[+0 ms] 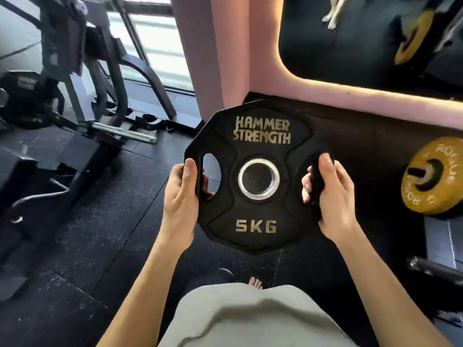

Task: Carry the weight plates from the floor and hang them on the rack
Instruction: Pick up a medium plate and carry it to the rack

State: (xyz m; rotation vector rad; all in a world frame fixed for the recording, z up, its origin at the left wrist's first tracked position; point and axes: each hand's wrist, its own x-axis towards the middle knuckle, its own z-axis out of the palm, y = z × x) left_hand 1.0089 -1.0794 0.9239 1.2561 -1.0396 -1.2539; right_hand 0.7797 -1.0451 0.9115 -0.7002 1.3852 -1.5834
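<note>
A black rubber-coated weight plate with many flat sides [255,176], lettered "HAMMER STRENGTH" and "5KG" in gold, is held up in the air in front of the person, its face turned to the camera and its steel-ringed centre hole showing the speckled black rubber floor [105,221] behind. The left hand [181,194] grips the plate's left edge, thumb on the front and fingertips curling through the left grip slot. The right hand [330,194] grips the right edge the same way; its palm covers most of the right slot.

A yellow round plate [432,177] sits on a dark peg at the right, its lettering too blurred to read fully and its right side cut off by the frame. A dark steel exercise machine [95,96] stands left, smeared by motion. A bare foot [255,283] peeks past the grey shirt [250,319].
</note>
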